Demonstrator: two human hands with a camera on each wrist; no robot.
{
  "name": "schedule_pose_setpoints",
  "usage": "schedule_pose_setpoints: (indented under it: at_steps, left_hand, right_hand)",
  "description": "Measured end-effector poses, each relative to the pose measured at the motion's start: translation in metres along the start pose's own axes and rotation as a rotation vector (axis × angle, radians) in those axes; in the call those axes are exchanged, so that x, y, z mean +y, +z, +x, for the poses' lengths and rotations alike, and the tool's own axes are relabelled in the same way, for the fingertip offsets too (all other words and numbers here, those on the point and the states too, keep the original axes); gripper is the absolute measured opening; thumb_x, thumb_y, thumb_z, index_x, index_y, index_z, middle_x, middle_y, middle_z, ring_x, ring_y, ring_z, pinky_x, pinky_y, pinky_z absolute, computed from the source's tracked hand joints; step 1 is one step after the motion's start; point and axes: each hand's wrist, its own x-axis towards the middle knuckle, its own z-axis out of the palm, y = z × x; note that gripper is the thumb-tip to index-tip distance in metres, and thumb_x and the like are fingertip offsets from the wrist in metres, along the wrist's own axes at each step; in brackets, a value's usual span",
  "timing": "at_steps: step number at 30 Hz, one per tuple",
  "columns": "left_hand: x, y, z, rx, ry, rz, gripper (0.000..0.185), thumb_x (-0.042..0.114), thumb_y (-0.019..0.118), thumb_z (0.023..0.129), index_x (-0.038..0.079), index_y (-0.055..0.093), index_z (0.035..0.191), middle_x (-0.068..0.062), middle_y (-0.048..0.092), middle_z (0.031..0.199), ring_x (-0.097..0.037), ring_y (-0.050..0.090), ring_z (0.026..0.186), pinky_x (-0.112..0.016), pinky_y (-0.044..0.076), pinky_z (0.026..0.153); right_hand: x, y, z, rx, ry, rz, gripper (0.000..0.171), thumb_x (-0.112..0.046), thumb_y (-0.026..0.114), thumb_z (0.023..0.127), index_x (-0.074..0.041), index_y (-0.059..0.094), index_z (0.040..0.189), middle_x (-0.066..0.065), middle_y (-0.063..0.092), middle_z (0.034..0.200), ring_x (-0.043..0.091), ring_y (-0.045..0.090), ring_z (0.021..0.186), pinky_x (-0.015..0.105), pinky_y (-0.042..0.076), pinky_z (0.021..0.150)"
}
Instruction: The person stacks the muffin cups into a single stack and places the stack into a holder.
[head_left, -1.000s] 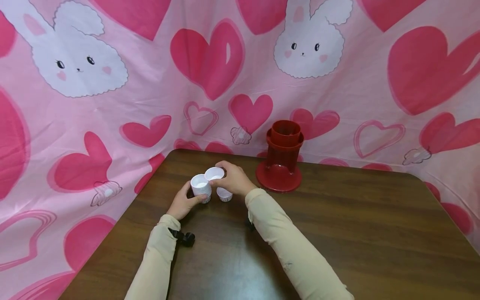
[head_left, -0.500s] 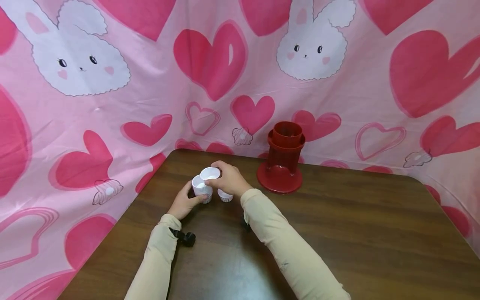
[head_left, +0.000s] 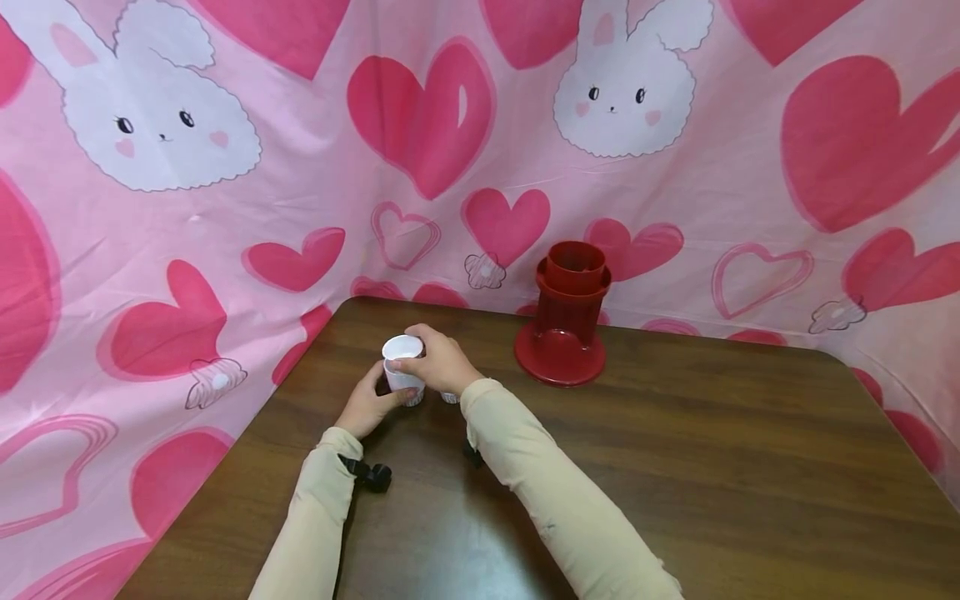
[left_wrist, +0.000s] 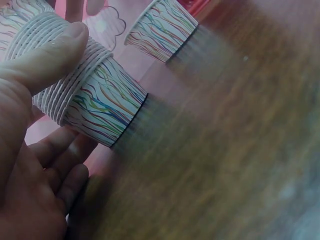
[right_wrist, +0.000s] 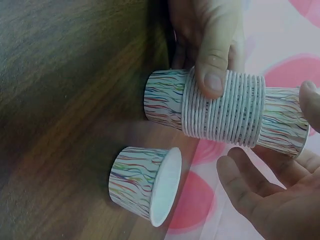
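My left hand [head_left: 367, 406] grips a stack of white paper baking cups [right_wrist: 225, 107] with wavy coloured lines, thumb across the ribbed rims. The stack stands on the table. My right hand [head_left: 442, 364] holds one more cup [right_wrist: 282, 117] by its rim, right at the stack's mouth; the right wrist view shows its lower end meeting the top rim. Beside the stack stands a single cup [right_wrist: 137, 180], upright and apart from both hands. In the head view my right hand mostly hides this single cup [head_left: 449, 397].
Behind my right hand, toward the table's back edge, stands a red plastic cylinder [head_left: 572, 312] on a round base [head_left: 558, 367]. The brown table [head_left: 675, 458] meets a pink heart-and-rabbit cloth [head_left: 300, 167] at the back and left.
My right hand has moved left with its cup, from beside the stack to directly over its mouth. My left hand and the stack stay in place.
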Motion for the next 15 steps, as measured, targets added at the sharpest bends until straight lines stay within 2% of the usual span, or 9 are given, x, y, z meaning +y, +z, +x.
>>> schedule_pose_setpoints:
  at_steps: [7, 15]
  left_hand:
    - [0.001, 0.0, -0.001, 0.002, -0.003, 0.015, 0.077, 0.026, 0.078, 0.09, 0.009, 0.038, 0.153, -0.018, 0.048, 0.147, -0.036, 0.047, 0.129, -0.056, 0.033, 0.111]
    - [0.0, 0.0, -0.001, 0.025, 0.029, 0.007, 0.07, 0.022, 0.078, 0.089, 0.003, 0.043, 0.148, -0.021, 0.051, 0.141, -0.036, 0.044, 0.128, -0.056, 0.025, 0.114]
  right_hand:
    - [0.001, 0.01, 0.005, 0.009, -0.012, -0.043, 0.059, -0.025, 0.081, 0.088, -0.008, 0.057, 0.139, 0.008, 0.065, 0.128, 0.023, 0.06, 0.107, 0.034, 0.049, 0.092]
    - [0.002, 0.017, 0.001, -0.01, 0.03, -0.198, 0.059, -0.026, 0.08, 0.089, -0.007, 0.057, 0.139, 0.009, 0.065, 0.129, 0.023, 0.061, 0.108, 0.034, 0.049, 0.094]
